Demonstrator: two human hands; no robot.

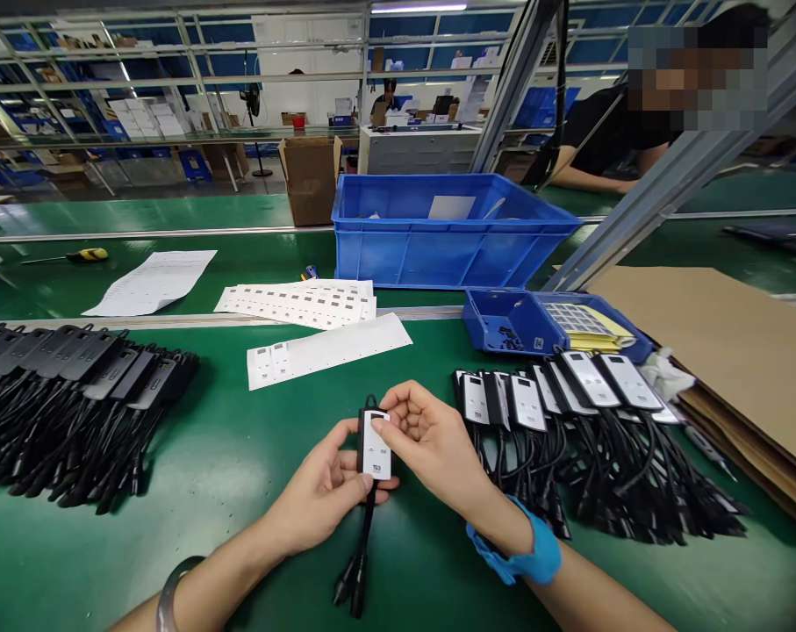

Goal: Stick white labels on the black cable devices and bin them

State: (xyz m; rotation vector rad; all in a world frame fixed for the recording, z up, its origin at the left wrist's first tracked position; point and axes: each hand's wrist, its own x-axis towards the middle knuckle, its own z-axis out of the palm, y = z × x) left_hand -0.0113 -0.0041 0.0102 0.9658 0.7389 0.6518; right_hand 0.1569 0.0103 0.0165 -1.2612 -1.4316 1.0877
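In the middle of the bench I hold a small black control box (376, 448) with a white "TS3" label on its front. Its short black cables hang down toward me and end in connectors. My left hand (325, 487) grips the box by its lower part, thumb on the label's bottom edge. My right hand (427, 439) is at the upper part, its thumb pressed on the label near the dark window and its fingers curled at the edge. Just beyond lies a label sheet (332, 351) with a few labels left at its left end.
Unlabelled black boxes with cables (127, 377) lie in rows at left, labelled ones (591, 382) at right. Behind are more label sheets (298, 303), a paper (154, 281), a screwdriver (88, 255), a big blue bin (437, 254), a small blue tray (496, 307) and cardboard (720, 351). A person sits across.
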